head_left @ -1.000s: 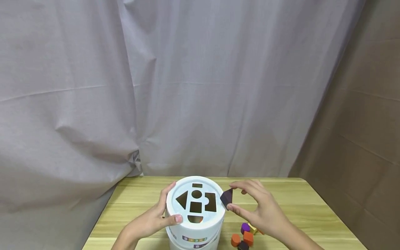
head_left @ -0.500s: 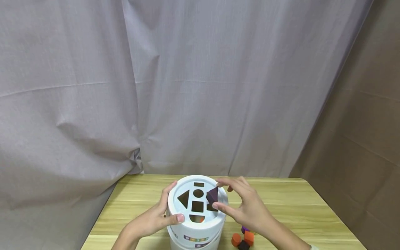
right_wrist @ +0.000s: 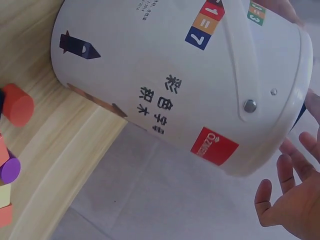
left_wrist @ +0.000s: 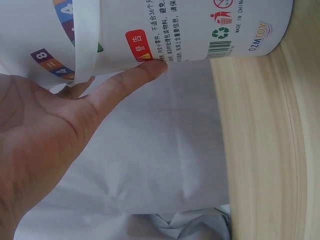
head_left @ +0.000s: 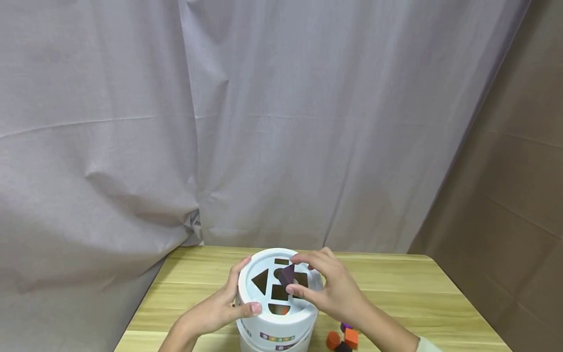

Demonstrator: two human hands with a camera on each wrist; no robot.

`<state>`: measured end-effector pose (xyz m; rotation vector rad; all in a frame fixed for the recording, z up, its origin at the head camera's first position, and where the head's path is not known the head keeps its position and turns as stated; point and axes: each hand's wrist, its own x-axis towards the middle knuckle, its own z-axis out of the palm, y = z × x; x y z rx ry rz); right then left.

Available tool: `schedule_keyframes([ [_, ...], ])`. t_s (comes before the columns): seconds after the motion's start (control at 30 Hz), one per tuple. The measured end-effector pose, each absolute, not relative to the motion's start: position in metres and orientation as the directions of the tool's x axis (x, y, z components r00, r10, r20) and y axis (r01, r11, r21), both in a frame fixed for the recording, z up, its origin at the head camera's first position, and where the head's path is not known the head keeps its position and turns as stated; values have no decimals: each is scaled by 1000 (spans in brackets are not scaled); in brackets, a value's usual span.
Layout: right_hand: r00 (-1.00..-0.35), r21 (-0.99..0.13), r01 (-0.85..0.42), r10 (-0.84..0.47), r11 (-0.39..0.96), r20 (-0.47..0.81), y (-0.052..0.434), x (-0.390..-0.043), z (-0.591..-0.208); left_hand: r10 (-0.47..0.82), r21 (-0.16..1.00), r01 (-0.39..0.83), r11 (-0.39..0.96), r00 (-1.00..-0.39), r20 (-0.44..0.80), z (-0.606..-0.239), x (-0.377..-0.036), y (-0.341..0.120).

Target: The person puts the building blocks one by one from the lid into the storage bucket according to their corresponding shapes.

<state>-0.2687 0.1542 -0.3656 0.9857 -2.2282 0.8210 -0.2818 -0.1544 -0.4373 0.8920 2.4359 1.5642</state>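
Head view: right hand (head_left: 327,292) pinched dark block (head_left: 286,275) over lid (head_left: 264,298) of bucket (head_left: 274,332), near counter (head_left: 396,293) middle; left hand (head_left: 220,309) curled round rim. Could have jammed if turned wrong against triangle hole (head_left: 261,281).
Left wrist: fingers (left_wrist: 125,85) lay on bucket (left_wrist: 200,30).
Right wrist: bucket (right_wrist: 165,85) tilted in frame, spare blocks (right_wrist: 15,106) left; might have tipped under pressing.

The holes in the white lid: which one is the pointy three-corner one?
The triangle hole on the white bucket lid, at its left side, beside the left hand's fingers; no other hole visible has three corners.
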Motion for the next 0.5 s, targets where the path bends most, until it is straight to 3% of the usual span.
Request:
schedule_keyframes([
  [0.5,-589,-316,-788,-496,528,638,126,-278,-362,538,863,400,309,-822,188,-435,-279,-155],
])
